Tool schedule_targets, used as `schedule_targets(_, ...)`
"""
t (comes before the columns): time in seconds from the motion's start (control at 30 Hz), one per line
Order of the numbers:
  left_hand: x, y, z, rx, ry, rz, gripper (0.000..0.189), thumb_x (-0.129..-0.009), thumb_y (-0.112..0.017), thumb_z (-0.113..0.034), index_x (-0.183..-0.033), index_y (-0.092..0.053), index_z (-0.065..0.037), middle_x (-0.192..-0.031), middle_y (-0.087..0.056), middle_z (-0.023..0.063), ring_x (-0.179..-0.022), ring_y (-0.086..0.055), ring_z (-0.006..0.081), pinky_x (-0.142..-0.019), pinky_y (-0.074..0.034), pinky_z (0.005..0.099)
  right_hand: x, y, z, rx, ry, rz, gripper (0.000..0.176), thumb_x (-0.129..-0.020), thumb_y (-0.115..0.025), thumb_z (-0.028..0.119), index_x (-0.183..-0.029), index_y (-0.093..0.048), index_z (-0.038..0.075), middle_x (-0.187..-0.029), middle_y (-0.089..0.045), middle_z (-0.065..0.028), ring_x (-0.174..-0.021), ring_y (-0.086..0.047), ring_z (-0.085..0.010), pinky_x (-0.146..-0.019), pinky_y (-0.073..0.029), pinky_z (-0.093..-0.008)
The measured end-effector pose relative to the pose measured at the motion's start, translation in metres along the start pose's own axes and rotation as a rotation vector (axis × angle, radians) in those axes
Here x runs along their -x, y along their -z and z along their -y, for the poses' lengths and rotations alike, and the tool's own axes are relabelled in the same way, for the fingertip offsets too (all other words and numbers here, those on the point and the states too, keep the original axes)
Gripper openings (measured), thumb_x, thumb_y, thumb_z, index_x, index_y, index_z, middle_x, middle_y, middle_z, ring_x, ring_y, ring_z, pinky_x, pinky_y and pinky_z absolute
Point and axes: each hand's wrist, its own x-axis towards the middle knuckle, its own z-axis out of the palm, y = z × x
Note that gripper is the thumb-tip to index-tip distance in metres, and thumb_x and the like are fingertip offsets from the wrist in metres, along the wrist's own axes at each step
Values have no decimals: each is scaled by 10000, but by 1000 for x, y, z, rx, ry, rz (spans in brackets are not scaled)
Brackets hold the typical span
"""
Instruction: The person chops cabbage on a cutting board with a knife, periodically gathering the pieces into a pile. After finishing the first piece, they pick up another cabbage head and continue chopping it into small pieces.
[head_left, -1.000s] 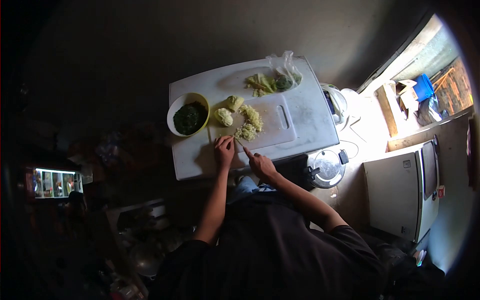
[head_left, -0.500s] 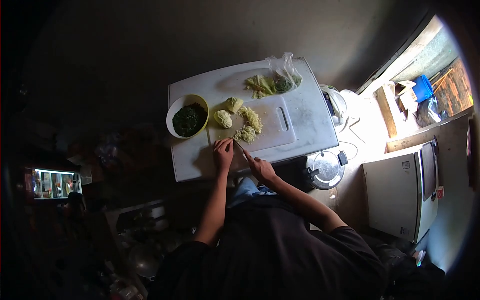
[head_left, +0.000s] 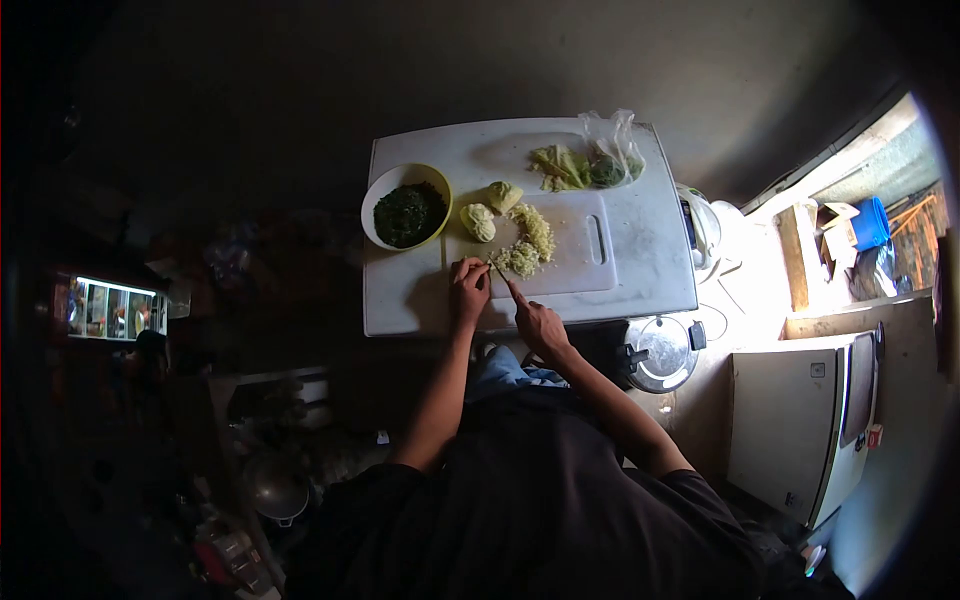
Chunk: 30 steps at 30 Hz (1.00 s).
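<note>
My right hand (head_left: 541, 328) is wrapped round the handle of a knife (head_left: 503, 275), whose blade points up and left over the near edge of the white cutting board (head_left: 575, 270). My left hand (head_left: 469, 285) is closed beside the blade tip, its fingers pressed on something too small to make out. Chopped pale green cabbage (head_left: 530, 245) lies in a curved heap just beyond the knife. Two cabbage pieces, one cut (head_left: 478, 222) and one behind it (head_left: 504, 195), rest at the board's left side.
A bowl of dark chopped greens (head_left: 409, 215) stands at the table's left. Loose leaves (head_left: 560, 167) and a clear plastic bag (head_left: 615, 155) lie at the back of the white table (head_left: 655, 250). A round metal lid (head_left: 662, 352) is beyond the table's near right edge.
The whole view has shifted, so the table and hands appear further right and slightly higher. Both hands keep nearly the same places at the board's near edge, with the knife still between them.
</note>
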Motion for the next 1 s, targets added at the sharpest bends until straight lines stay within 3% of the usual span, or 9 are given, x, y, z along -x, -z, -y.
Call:
schedule_targets(0.53, -7, 4, -10, -72, -24, -13, 109, -785, -718, -8, -890, -717, -36, -904, -668, 107, -894, -610, 342, -795, -503, 437, 7, 3, 0, 41, -12, 39, 687, -931, -484, 93, -1582, -297, 206, -877, -680, -229, -751, -681, -441, -694, -539, -561)
schedule_targets(0.8, -8, 4, -11, -88, -4, 10, 78, -807, -700, -28, -885, -702, -34, -913, -659, 105, -899, -614, 343, -794, -499, 436, 0, -18, -7, 75, 31, 47, 771, -923, -491, 62, -1614, -173, 183, -944, -669, -254, -769, -684, -433, -690, -549, -546)
schedule_targets(0.93, -6, 3, -10, -85, -8, -6, 77, -817, -696, -39, -893, -702, -39, -924, -663, 102, -915, -614, 344, -802, -501, 433, -5, -19, -7, 42, 54, -11, 763, -925, -503, 66, -1611, -191, 186, -921, -682, -241, -737, -681, -444, -666, -543, -554)
schedule_targets(1.0, -6, 4, -9, -69, 3, 10, 72, -825, -696, -46, -897, -702, -45, -966, -668, 103, -944, -616, 345, -823, -506, 430, 2, -14, -7, 55, 11, 58, 745, -933, -502, 71, -1606, -203, 182, -924, -682, -244, -737, -678, -445, -657, -538, -554)
